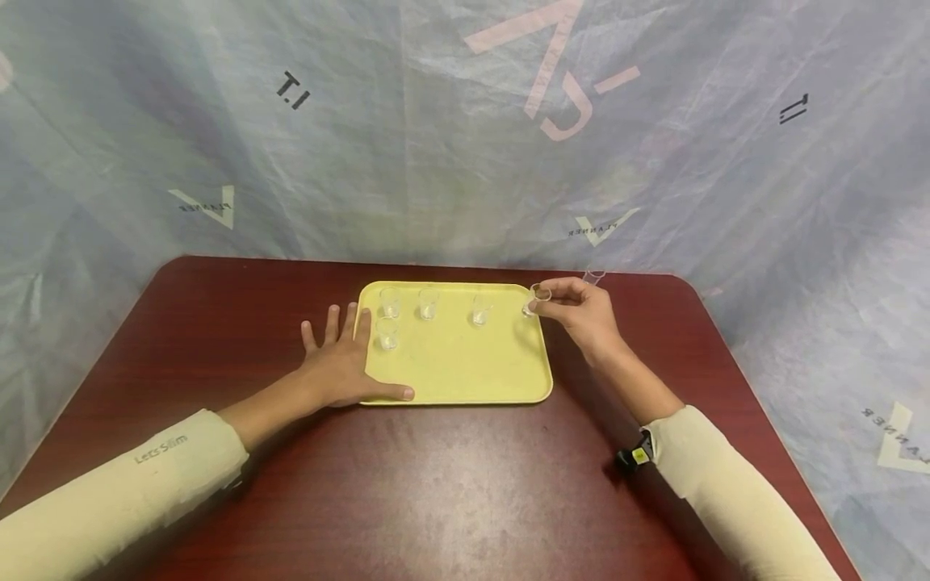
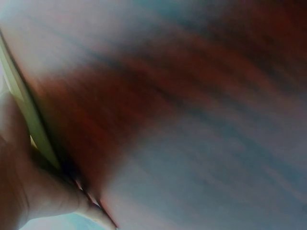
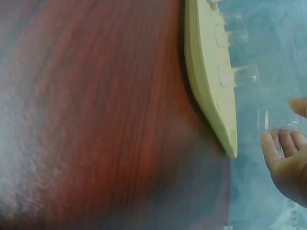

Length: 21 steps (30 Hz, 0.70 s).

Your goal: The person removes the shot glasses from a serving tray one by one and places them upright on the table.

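A yellow tray (image 1: 465,367) lies on the table with several small clear glasses on it. Three of them stand along its back: one at the left corner (image 1: 390,304), a second (image 1: 428,305), and a third (image 1: 479,310) right of the middle. Another glass (image 1: 387,334) is in front of the left one. My left hand (image 1: 337,367) rests on the tray's left edge, fingers spread, thumb along the near rim. At the back right corner my right hand (image 1: 584,319) pinches a clear glass (image 3: 273,120) between thumb and fingers; it looks apart from the tray in the right wrist view.
One more clear glass (image 1: 594,277) shows behind my right hand at the table's back edge. The dark red table (image 1: 450,484) reaches out on all sides of the tray. A grey printed sheet (image 1: 407,161) hangs behind and beside the table.
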Tool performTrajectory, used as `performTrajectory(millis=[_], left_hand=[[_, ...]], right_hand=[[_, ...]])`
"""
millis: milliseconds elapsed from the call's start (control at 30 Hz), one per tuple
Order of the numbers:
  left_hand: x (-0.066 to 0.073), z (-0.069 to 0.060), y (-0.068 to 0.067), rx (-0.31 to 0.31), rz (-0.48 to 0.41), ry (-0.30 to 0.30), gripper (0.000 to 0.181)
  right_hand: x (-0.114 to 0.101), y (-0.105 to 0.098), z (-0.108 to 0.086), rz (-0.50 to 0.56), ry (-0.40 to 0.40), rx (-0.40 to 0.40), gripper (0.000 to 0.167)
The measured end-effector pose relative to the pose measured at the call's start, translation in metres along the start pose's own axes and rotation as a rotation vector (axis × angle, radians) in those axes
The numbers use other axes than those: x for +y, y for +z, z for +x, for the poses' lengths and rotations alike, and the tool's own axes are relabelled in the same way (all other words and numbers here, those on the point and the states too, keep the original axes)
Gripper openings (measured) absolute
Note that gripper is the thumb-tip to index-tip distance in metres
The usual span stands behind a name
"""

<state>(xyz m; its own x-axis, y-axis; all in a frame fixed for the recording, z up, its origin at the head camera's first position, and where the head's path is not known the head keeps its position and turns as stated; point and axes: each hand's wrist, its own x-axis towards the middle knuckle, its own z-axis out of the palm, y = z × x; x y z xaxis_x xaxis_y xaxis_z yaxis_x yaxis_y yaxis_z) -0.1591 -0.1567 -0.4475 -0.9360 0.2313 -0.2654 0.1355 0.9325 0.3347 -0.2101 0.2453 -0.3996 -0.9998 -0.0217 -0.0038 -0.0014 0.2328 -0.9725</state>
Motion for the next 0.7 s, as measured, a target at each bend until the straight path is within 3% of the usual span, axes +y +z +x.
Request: performTrajectory(millis=[233, 700], left_hand=[[0.000, 0.000, 0.001, -0.001, 0.003, 0.000, 0.176], [-0.001, 0.001, 0.002, 0.001, -0.002, -0.001, 0.177]], right_hand=[[0.005, -0.003, 0.010, 0.078, -0.003, 0.049, 0.042], [0.016, -0.009, 0.030, 0.073, 0.059, 0.161, 0.045]])
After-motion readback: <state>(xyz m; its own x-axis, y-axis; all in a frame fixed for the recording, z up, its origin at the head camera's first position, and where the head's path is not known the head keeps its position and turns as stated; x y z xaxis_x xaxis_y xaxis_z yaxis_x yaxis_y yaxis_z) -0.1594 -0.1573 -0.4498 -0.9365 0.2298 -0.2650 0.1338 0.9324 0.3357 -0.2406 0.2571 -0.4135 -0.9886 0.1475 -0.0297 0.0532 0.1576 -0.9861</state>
